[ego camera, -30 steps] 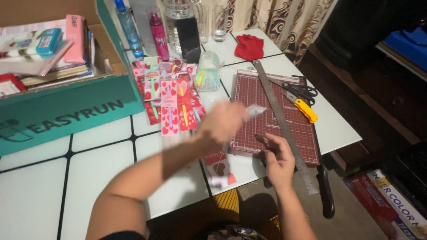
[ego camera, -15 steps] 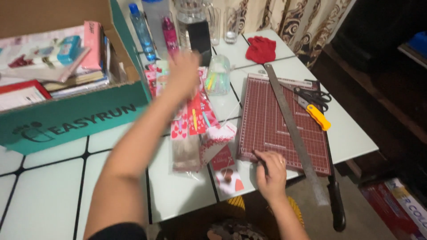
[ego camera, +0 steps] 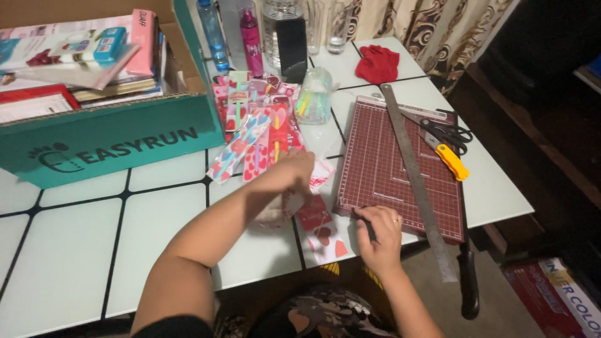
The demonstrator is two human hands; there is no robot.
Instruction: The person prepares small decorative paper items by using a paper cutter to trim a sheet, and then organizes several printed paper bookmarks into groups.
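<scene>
Fingers of the right hand [ego camera: 377, 233] curled shut on a small dark tool at the dark-red gridded cutting mat's [ego camera: 391, 164] seven o'clock corner; left hand's [ego camera: 294, 172] fingers pinched a clear plastic packet [ego camera: 282, 206].

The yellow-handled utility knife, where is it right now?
In the head view the yellow-handled utility knife lies on the right, at the right edge of the dark red cutting mat, just below the black scissors and right of the metal ruler.

Home craft table: cutting mat [ego camera: 394, 163], curtains [ego camera: 438, 31].
</scene>
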